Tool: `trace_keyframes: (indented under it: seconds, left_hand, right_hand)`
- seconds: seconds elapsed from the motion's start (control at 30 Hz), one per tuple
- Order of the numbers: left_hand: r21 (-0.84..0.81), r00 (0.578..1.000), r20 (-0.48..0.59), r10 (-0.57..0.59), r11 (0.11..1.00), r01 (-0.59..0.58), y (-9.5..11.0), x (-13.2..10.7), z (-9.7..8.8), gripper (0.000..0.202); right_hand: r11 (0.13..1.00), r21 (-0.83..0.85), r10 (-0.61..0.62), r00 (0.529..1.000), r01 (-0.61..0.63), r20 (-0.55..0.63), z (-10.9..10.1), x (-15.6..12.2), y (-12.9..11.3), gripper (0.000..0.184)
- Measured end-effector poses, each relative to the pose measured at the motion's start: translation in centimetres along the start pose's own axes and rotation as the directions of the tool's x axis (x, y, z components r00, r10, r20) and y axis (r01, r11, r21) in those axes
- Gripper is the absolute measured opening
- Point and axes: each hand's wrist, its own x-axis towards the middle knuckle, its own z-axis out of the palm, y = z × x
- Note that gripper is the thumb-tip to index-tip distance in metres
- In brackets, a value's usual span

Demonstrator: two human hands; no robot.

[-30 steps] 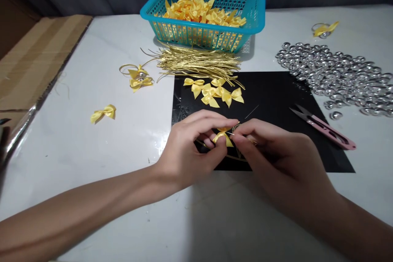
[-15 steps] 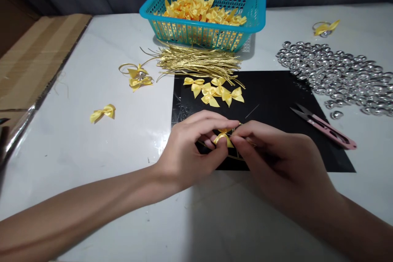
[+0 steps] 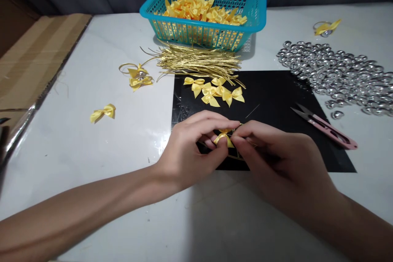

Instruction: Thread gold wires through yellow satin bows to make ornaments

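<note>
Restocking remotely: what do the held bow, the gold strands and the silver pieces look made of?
The bow pinched between left hand and right hand looks like yellow satin ribbon: soft sheen, crisp folds. The gold strands look like glossy metallic cord or wire; which is unclear. The silver pieces look like mirror-bright metal or plated plastic, judging by sharp highlights.

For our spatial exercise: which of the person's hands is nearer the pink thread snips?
Right. The right hand sits just left of the pink thread snips; the left hand is farther left, beyond the yellow bow both pinch.
</note>
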Motion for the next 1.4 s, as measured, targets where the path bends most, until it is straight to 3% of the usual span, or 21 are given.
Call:
trace_keyframes:
  seconds: [0.33,0.6,0.8,1.0,1.07,1.23,1.4]
  left_hand:
    - [-0.033,1.000,0.020,-0.008,0.999,0.009,0.1,0.0,0.1,0.025]
    - [-0.030,0.999,0.023,0.024,0.999,-0.024,-0.1,0.0,0.1,0.023]
    - [-0.037,0.997,0.044,0.058,0.998,-0.057,-0.2,0.1,0.1,0.028]
    - [-0.063,0.993,0.061,0.098,0.994,-0.094,-0.4,0.1,0.0,0.029]
    - [-0.064,0.994,0.062,0.094,0.994,-0.090,-0.4,0.0,0.1,0.029]
    - [-0.070,0.999,0.021,0.043,0.997,-0.041,-0.2,-0.2,0.2,0.030]
    - [-0.047,0.999,0.035,0.008,0.999,-0.006,-0.1,-0.1,0.2,0.027]
  right_hand:
    - [0.999,-0.027,-0.047,0.999,0.047,0.006,0.0,0.3,-0.1,0.019]
    - [0.975,-0.163,-0.153,0.988,0.153,0.011,0.0,0.2,0.1,0.018]
    - [0.829,-0.435,-0.353,0.932,0.351,0.079,0.4,0.0,0.4,0.020]
    - [0.674,-0.607,-0.483,0.873,0.421,0.070,1.0,-0.1,0.7,0.022]
    - [0.692,-0.590,-0.470,0.880,0.415,0.068,1.2,-0.2,0.7,0.022]
    - [0.905,-0.363,-0.272,0.957,0.221,-0.097,1.4,-0.2,0.2,0.012]
    - [0.975,-0.186,-0.132,0.990,0.119,-0.058,1.1,0.0,0.0,0.013]
